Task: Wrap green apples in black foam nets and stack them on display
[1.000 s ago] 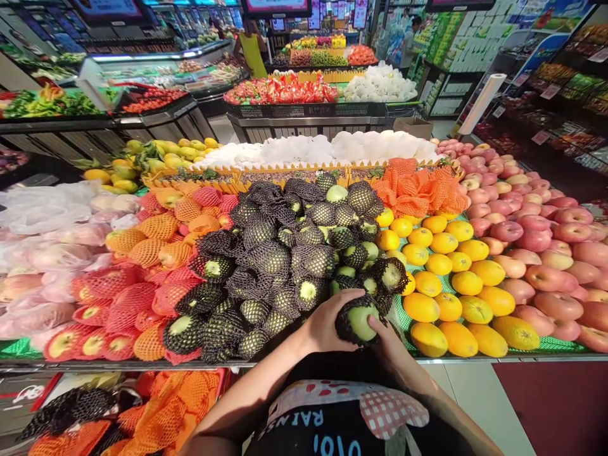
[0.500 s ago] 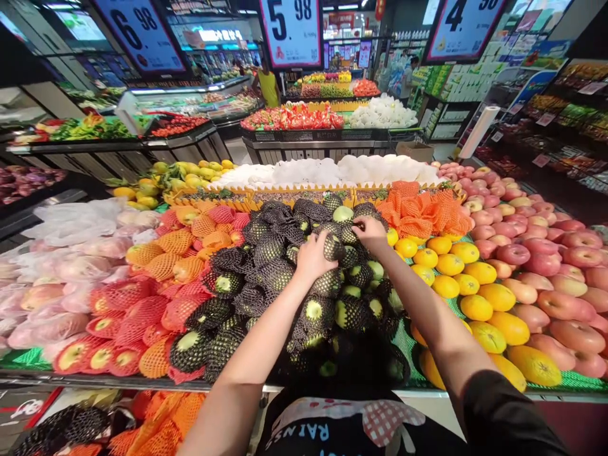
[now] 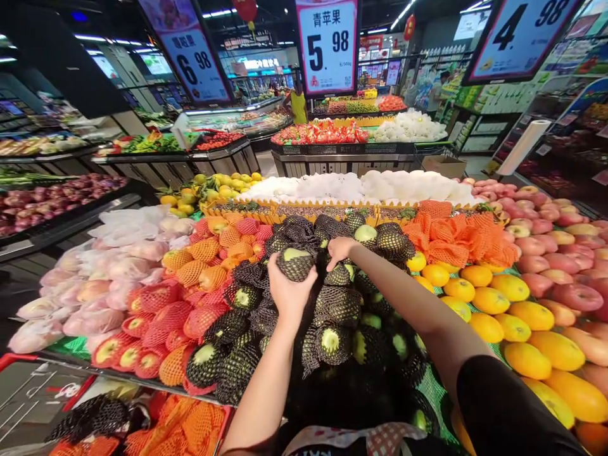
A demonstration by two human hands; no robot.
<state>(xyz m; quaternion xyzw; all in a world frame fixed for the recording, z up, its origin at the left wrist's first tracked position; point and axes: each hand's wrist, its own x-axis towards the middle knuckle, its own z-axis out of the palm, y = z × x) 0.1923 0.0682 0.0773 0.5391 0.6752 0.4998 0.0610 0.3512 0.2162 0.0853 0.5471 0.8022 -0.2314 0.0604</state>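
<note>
Just changed, left hand: half a second ago it lay close to the pale green apple [image 3: 365, 234], over a netted fruit; now the left hand [image 3: 289, 296] is well to its left, with a netted green apple [image 3: 295, 263] raised in it.
Just changed, right hand: it was right of the pale green apple; now the right hand [image 3: 340, 249] is just left of it.
Meaning for the sorting of the heap: one apple seems separated from the black-netted apples [image 3: 338, 305], and one hand seems spare for the others.
Netted green apple: left of the pale green apple and nearer the person, pale top showing above the dark net.
Left grip: closed around the netted green apple, fingers along its left, thumb on its right, palm beneath.
Right grip: fingers bent downward; whether they pinch anything I cannot tell.
Left forearm [image 3: 266, 377]: rises steeply from the lower edge, nearer than the pale green apple and left of it.
Right forearm [image 3: 413, 299]: stretches in from a black sleeve [image 3: 506, 405] nearer and right of the pale green apple, passing beside it.
Neighbours: oranges [image 3: 490, 301] and orange netting [image 3: 460, 235] right of the pale green apple; red-netted apples [image 3: 167, 323] well left of it, nearer.
</note>
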